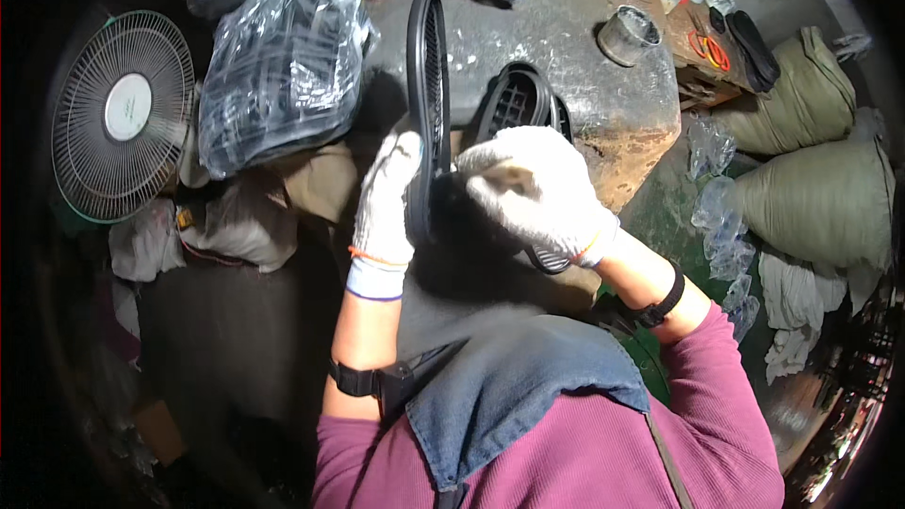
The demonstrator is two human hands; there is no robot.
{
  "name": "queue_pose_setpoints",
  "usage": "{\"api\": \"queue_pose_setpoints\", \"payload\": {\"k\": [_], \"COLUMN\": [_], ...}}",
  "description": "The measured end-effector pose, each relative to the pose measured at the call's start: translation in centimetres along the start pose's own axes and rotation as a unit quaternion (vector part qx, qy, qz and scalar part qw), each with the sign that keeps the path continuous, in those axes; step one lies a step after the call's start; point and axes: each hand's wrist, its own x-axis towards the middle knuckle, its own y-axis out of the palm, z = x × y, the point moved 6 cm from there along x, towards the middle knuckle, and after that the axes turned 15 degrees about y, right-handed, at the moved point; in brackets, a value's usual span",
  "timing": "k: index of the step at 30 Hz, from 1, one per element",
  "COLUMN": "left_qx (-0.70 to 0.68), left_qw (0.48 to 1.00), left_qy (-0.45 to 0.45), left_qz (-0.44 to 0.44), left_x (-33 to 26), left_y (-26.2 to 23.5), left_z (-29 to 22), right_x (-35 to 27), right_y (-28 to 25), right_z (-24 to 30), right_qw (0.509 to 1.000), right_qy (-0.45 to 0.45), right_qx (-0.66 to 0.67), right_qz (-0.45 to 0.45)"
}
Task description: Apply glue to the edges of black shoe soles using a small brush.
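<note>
My left hand (387,190), in a white knit glove, grips a black shoe sole (430,94) that stands on its edge, its hollow ribbed side turned to the right. My right hand (537,187), gloved the same way and stained at the fingers, is closed just right of that sole. Whatever it pinches, if anything, is hidden by the glove and dark shadow. Behind the right hand lie more black soles (517,102), partly covered by it; one has a grid pattern inside. Another sole's ribbed end (548,260) shows below my right wrist.
Clear plastic bags of black soles (287,66) sit at the left and back of the worn bench (584,47). A metal can (629,36) stands at right, near orange-handled scissors (709,51). A fan (127,113) is far left; stuffed green sacks (815,193) are at right.
</note>
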Motion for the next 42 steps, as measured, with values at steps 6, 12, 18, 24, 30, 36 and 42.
{"api": "queue_pose_setpoints", "payload": {"k": [6,12,18,24,30,36,42], "left_qx": [-0.374,-0.470,-0.517,-0.668,-0.687,-0.695,-0.712], "left_qw": [0.912,0.858,0.820,0.677,0.674,0.675,0.668], "left_qy": [-0.169,-0.210,-0.245,-0.308,-0.270,-0.246,-0.216], "left_qz": [-0.023,-0.003,-0.026,-0.002,0.024,0.030,0.003], "left_x": [-1.3,-3.0,-4.3,-3.0,-3.4,-3.0,-3.0], "left_y": [3.6,3.7,4.2,6.1,5.7,6.4,5.2], "left_z": [-1.7,-1.1,-0.9,-3.0,-3.7,-4.1,-3.5], "right_x": [6.1,6.9,7.4,9.8,7.6,8.6,7.1], "right_y": [-5.1,-4.5,-5.9,-4.5,-4.0,-2.0,-1.2], "right_z": [-3.0,-1.6,-1.0,-1.4,-3.0,-4.5,-6.4], "right_qw": [0.980,0.964,0.956,0.962,0.962,0.969,0.936], "right_qy": [0.092,-0.063,-0.064,-0.043,0.079,0.056,0.120], "right_qx": [-0.029,-0.114,-0.099,-0.049,0.056,0.040,0.279], "right_qz": [-0.174,-0.231,-0.268,-0.266,-0.255,-0.236,-0.176]}}
